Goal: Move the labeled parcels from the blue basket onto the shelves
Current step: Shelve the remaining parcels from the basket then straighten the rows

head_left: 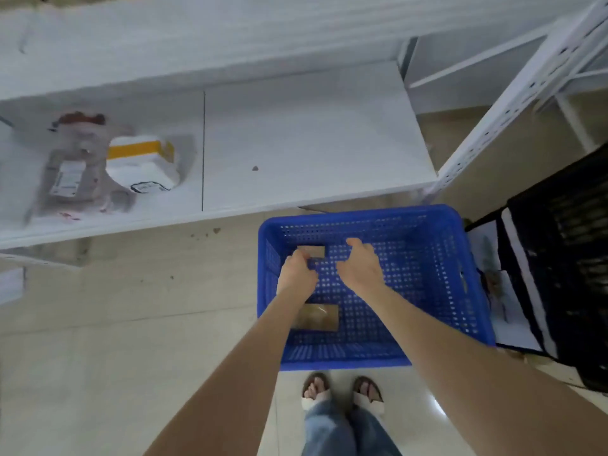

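Note:
A blue perforated basket (pixel 437 258) stands on the floor in front of me. Two small brown parcels lie inside: one (pixel 315 251) near the far left corner, another (pixel 320 318) near the front left, partly hidden by my left forearm. My left hand (pixel 296 274) reaches into the basket with its fingers curled at the far parcel's edge; a firm grip is not visible. Beside it, my right hand (pixel 360 264) hovers with fingers apart and holds nothing. On the white shelf (pixel 312 143), at its left, lie a grey labeled bag (pixel 75 172) and a white-and-yellow labeled parcel (pixel 144 162).
A white metal shelf upright (pixel 513 103) rises at the right. A black crate (pixel 566 251) with white papers stands to the right of the basket. My feet in sandals (pixel 342 393) stand on the tiled floor just before the basket.

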Demonstrator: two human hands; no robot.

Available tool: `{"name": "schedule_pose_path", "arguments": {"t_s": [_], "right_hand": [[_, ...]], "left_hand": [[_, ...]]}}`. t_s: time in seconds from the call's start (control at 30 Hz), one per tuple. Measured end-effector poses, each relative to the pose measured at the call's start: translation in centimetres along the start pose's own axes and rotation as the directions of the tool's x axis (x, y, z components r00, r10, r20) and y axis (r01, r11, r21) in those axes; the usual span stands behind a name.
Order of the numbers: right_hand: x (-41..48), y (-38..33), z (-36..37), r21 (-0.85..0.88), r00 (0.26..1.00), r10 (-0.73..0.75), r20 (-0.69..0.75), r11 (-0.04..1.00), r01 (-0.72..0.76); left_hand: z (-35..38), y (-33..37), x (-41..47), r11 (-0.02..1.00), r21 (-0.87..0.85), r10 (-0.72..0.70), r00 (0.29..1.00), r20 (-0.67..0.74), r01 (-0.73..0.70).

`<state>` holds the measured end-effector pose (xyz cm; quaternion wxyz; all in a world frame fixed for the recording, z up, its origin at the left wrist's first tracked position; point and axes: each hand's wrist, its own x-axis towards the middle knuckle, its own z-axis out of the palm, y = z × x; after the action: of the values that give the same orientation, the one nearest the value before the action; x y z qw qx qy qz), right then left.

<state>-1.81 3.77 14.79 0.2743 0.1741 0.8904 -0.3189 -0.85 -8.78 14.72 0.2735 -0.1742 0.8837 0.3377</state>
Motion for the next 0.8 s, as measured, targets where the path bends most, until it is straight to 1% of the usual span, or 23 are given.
{"name": "schedule_pose_path", "arguments": {"t_s": [0.1,0.17,0.23,0.3,0.37,0.43,0.53,0.63,0.8], "right_hand": [[5.1,4.0,6.2,0.005,0.996,0.004,0.087,1.000,-0.004],[8.5,6.4,10.2,0.045,0.988,0.031,0.154,0.998,-0.038],[11.8,8.6,13.8,0.138,0.971,0.078,0.227,0.984,-0.112],[15.0,10.5,17.1,0.245,0.949,0.124,0.291,0.949,-0.199],[17.9,12.0,19.9,0.330,0.924,0.164,0.344,0.901,-0.283],[20.4,13.0,22.5,0.385,0.901,0.201,0.383,0.852,-0.354],[23.5,14.0,25.6,0.468,0.863,0.241,0.443,0.759,-0.452],[25.7,14.6,27.5,0.520,0.825,0.260,0.501,0.672,-0.527],[27.5,15.7,27.9,0.547,0.822,0.263,0.505,0.639,-0.541]], "left_hand": [[5.4,-5.0,4.7,0.997,0.009,-0.083,0.996,0.031,0.083],[8.9,-8.2,8.0,0.993,0.030,-0.120,0.991,0.056,0.118],[12.0,-11.0,11.4,0.988,0.049,-0.154,0.984,0.087,0.150],[14.4,-13.3,14.8,0.981,0.066,-0.187,0.978,0.096,0.181],[16.2,-15.1,18.3,0.977,0.085,-0.203,0.976,0.076,0.196],[17.4,-16.4,21.8,0.978,0.104,-0.188,0.982,0.036,0.183],[18.9,-18.0,26.3,0.976,0.096,-0.198,0.980,0.003,0.197],[20.6,-19.4,29.2,0.962,0.090,-0.258,0.966,-0.017,0.259],[22.6,-19.8,30.5,0.926,0.215,-0.298,0.951,-0.089,0.310]]}}
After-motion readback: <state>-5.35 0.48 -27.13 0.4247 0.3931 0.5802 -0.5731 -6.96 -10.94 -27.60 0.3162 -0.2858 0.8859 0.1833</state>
